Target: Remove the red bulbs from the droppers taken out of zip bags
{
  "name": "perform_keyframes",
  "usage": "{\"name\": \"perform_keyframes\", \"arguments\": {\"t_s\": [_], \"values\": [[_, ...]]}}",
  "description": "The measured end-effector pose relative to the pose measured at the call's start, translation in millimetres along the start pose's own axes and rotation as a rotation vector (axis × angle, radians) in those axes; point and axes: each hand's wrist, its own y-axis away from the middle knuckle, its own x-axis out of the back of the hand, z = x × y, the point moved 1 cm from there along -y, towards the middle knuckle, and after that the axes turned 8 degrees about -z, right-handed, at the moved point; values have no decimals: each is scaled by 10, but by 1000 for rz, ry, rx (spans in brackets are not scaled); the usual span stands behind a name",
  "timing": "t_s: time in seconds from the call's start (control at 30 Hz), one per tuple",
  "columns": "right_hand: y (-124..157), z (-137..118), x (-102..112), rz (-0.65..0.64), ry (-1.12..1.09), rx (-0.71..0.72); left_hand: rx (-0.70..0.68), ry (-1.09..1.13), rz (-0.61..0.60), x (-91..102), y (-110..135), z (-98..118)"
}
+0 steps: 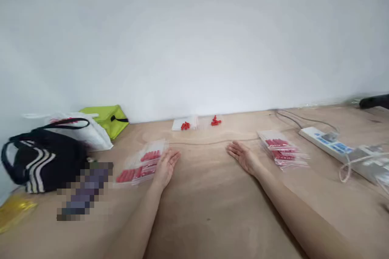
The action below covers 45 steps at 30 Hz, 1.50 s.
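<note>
My left hand (166, 166) is over the wooden table with its fingers stretched out and nothing in it. Right beside it, on its left, lie several clear plastic bags (142, 166) with red stick-like pieces inside, overlapping one another. My right hand (242, 156) is also open and empty, palm turned inward, fingers pointing toward the wall. To its right is a stack of similar clear bags (281, 149) of red pieces. Farther back, between the hands, small loose red pieces (185, 126) rest on white or clear bags, and another small red heap (216, 121) sits nearby.
At left stand a black bag with white stripes (54, 166), a white plastic bag (94, 135) and a lime-green bag (112, 119). A blurred-out dark flat object (88, 190) lies before them. A white power strip (326, 141) with cables runs along the right. The wall (194, 48) closes the back.
</note>
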Motion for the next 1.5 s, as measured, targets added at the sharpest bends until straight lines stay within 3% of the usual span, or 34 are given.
{"name": "perform_keyframes", "arguments": {"t_s": [0.07,0.17,0.3,0.4,0.5,0.6,0.77,1.03,1.17,1.27,1.5], "values": [[42,-26,-51,2,32,17,3,25,-2,-65,65,14],[112,-92,-121,-35,95,61,-65,-106,9,-96,140,84],[177,-188,-173,-165,330,151,-211,-690,125,1,170,233],[178,-212,-170,-253,591,218,-52,-1104,255,107,151,273],[163,-210,-155,-266,688,254,174,-1263,165,173,129,245],[157,-214,-153,-254,713,276,230,-1300,69,189,120,215],[160,-228,-156,-248,720,283,145,-1300,114,195,102,172],[160,-227,-152,-250,719,271,99,-1264,49,139,126,192],[159,-227,-152,-251,716,268,197,-1288,152,90,159,270],[158,-229,-152,-254,714,266,261,-1284,107,106,161,268],[163,-241,-154,-247,701,268,-33,-1117,64,117,140,170]]}}
